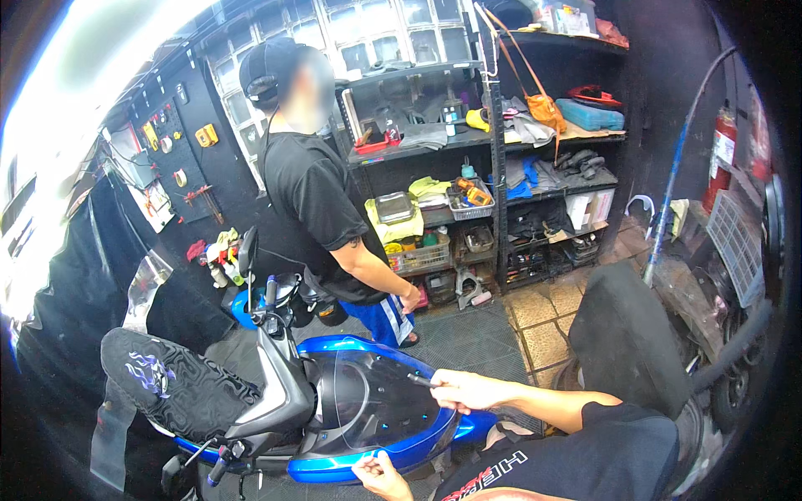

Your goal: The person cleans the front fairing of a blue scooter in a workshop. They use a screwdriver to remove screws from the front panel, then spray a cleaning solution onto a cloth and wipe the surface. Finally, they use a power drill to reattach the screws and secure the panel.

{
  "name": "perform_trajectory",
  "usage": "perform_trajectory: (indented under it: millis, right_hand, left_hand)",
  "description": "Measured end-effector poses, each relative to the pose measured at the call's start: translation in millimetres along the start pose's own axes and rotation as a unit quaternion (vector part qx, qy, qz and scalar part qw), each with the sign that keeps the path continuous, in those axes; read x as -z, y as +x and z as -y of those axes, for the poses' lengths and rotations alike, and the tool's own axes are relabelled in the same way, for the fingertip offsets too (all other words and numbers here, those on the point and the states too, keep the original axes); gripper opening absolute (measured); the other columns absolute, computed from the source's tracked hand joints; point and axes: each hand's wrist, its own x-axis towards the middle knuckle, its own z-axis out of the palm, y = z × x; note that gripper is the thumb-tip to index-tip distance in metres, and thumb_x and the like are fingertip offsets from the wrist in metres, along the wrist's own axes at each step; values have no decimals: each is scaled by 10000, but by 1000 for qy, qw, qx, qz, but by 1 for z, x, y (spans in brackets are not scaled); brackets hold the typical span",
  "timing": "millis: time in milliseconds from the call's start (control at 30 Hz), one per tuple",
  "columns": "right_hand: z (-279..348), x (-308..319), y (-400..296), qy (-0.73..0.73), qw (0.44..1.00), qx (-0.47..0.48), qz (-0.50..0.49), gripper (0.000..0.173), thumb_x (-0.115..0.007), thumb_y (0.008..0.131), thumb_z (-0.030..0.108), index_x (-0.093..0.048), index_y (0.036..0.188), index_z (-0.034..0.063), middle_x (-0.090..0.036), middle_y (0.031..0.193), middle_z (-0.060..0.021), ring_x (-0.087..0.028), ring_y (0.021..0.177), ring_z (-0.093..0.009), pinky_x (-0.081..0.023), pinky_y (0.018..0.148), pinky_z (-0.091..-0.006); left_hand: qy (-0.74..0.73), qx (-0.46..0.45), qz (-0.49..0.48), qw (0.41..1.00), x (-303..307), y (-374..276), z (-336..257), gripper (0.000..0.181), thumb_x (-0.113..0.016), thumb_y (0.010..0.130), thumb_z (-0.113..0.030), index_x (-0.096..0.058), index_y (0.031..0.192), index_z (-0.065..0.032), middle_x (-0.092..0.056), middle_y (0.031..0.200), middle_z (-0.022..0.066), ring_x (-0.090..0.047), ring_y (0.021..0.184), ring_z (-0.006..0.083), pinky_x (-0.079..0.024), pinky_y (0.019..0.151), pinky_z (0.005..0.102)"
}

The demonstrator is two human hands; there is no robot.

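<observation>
My right hand (460,389) grips a slim dark pen-shaped tool (421,380), its end pointing left over the front of a blue and black motor scooter (338,468). Below the tool lies the scooter's transparent windscreen (376,401). Lower down, my left hand (383,477) is by the lower edge of the blue front fairing, fingers curled; whether it touches the panel or pinches something small is not clear. The handlebar, mirrors and patterned black seat (182,382) extend to the left.
Another person (313,194) in a black shirt stands beyond the scooter, arm hanging down. Behind are dark shelves (432,145) with tools, cloths and baskets. At the right stand a dark padded object (620,332), a blue hose (673,169) and a fire extinguisher (722,153).
</observation>
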Motion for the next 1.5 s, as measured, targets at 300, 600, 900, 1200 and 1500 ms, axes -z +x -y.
perform_trajectory:
  millis: [300,600,900,1200,1500]
  right_hand:
    - [-6,83,24,45,996,-5,-82,183,-479,1027,261,-490,994,81,-491,692,23,-439,532,-59,-390,471,-231]
    - [-61,215,69,209,974,-2,-87,161,-504,1016,203,-428,895,128,-434,651,27,-404,507,-60,-370,436,-228]
    - [-55,276,99,254,966,14,-54,207,-516,1017,221,-407,857,148,-417,639,40,-406,497,-51,-367,426,-219]
    - [-73,283,99,221,969,24,-105,186,-517,1023,230,-449,872,146,-349,624,60,-338,472,-33,-318,417,-216]
    - [-90,181,178,44,997,45,44,301,-511,1024,304,-654,1069,43,-497,621,32,-374,443,-28,-339,424,-219]
  left_hand:
    - [144,-64,-49,986,-49,2,-17,320,-750,861,-190,-566,1034,7,-624,814,76,-581,694,156,-489,665,282]
    - [242,-80,-250,934,-88,-3,19,400,-785,824,-189,-479,1018,-17,-535,708,65,-521,646,190,-449,648,353]
    - [292,-33,-351,889,-109,-4,11,361,-789,816,-170,-509,993,-25,-571,694,78,-552,654,206,-472,680,374]
    - [316,-61,-359,876,-108,10,21,460,-864,722,-282,-585,964,-8,-592,852,67,-565,770,204,-485,760,351]
    - [288,-3,-350,891,-102,8,19,526,-870,704,-308,-597,1033,-1,-650,899,112,-645,849,259,-506,793,375]
